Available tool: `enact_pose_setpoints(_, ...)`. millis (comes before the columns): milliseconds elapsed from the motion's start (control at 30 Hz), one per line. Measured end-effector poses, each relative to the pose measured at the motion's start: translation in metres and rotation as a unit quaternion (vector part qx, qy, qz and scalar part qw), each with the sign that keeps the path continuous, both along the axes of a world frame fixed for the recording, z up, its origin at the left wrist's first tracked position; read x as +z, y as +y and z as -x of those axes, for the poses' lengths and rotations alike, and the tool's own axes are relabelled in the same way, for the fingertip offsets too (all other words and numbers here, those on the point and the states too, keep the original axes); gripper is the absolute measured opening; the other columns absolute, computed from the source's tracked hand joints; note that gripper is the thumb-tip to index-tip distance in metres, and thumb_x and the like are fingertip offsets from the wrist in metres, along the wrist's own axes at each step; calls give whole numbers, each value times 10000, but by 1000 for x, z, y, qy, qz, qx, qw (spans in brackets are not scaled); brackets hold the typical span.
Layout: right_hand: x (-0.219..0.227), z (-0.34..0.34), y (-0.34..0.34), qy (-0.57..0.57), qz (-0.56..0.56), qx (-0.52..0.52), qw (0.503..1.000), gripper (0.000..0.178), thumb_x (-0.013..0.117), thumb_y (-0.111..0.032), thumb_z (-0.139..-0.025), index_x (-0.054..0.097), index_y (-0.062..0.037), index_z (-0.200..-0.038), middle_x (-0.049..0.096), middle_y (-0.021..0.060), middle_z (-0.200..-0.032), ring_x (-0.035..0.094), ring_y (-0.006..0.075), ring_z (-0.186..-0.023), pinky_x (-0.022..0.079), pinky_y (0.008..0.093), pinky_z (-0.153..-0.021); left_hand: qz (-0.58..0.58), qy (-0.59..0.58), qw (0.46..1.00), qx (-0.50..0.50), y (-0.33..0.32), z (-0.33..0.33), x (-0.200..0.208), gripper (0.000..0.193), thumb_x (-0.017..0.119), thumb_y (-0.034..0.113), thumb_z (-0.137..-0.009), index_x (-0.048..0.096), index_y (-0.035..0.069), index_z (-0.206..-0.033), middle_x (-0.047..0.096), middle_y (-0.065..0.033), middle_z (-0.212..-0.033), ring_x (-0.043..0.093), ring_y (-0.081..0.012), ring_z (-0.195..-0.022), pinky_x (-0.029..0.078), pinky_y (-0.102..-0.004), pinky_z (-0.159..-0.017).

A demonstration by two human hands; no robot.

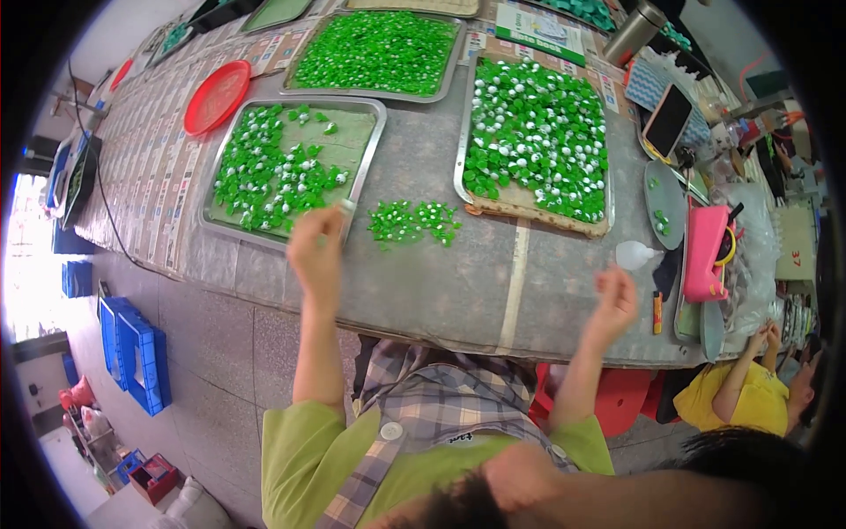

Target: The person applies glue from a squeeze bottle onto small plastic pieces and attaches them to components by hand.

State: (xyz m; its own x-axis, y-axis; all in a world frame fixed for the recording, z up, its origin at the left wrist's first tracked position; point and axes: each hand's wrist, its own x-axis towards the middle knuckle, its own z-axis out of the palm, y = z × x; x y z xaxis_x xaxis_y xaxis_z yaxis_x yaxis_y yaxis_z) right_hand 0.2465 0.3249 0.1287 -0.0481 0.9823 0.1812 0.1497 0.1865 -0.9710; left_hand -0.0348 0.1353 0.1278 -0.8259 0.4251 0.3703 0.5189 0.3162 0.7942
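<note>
My left hand (pixel 317 251) is over the near right corner of a metal tray (pixel 374 145), its fingers pinched together. Something small and whitish shows by the fingertips, too small to name. In that tray lie small green pieces (pixel 251 167), many with white eye-like balls on them. Right of this hand, a small cluster of green pieces with white dots (pixel 410 222) lies on the grey table cover. My right hand (pixel 614 300) is raised near the table's front edge, fingers curled together. Whether it holds anything is hidden. Just beyond it lies a small white squeeze bottle (pixel 636 255).
A second tray (pixel 608 189) is heaped with green-and-white pieces; a third (pixel 454 66) holds plain green ones. A red plate (pixel 218 99) lies left. At right are a phone (pixel 668 119), a grey plate (pixel 663 198), a pink tape dispenser (pixel 705 251), a lighter (pixel 657 313) and a person in yellow (pixel 736 397).
</note>
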Motion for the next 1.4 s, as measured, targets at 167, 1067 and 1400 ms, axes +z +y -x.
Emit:
enact_pose_setpoints(167, 0, -35, 34, -79, -155, -146, 974, 217, 503, -108, -762, 463, -8, -950, 482, 59, -864, 454, 111, -776, 374, 218, -690, 52, 173, 983, 38, 3, 13, 17, 263, 582, 13, -637, 553, 49, -896, 531, -83, -850, 476, -214, -836, 374, -295, -728)
enact_pose_setpoints(1067, -28, -36, 65, -100, -10, 17, 995, 351, 564, -172, -720, 449, 29, -984, 525, 89, -899, 500, 139, -828, 378, 245, -734, 232, 177, 893, -342, 60, -44, -7, 394, 537, 268, -697, 459, 97, -1043, 397, -99, -1134, 340, -262, -1076, 247, -392, -906)
enact_pose_setpoints(1400, -20, -34, 58, -26, -46, -1, 999, 352, 533, -156, -747, 399, 28, -1015, 487, 97, -927, 482, 140, -833, 376, 251, -740, 124, 153, 923, -330, 57, -51, 5, 146, 589, 132, -625, 549, 62, -746, 485, -58, -817, 457, -230, -764, 358, -334, -669)
